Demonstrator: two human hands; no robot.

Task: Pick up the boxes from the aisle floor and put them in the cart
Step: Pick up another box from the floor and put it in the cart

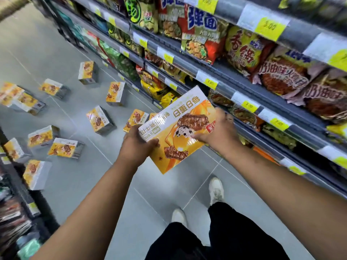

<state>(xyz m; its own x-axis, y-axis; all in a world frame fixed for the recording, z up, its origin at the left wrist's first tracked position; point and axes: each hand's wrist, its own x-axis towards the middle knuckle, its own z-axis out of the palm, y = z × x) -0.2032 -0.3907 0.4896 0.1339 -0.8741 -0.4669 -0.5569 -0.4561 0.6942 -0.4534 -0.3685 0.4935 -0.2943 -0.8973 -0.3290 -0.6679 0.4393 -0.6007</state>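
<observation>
Nearest the camera, two dark trouser legs (234, 233) and two pale shoes (216, 190) stand on the grey tiled floor (75, 181). Above them, both hands hold one yellow and white box (178, 130) in the air, tilted, printed face up. The left hand (137, 145) clasps the box's near left edge, thumb on top. The right hand (217, 132) grips its right side, fingers spread over the printed face. The undersides of both hands are hidden by the box.

Beyond the held box, matching boxes on the floor (99, 121) lie scattered across the aisle, some flat, some on edge, spreading to the far left. One is partly hidden behind the held box.

On the right, shelves (244, 85) hold bagged noodle packets (244, 47) with yellow price tags (211, 83) along the rails. On the left, a dark rack (18, 212) is cut off and blurred; its contents cannot be made out. No cart is in view.
</observation>
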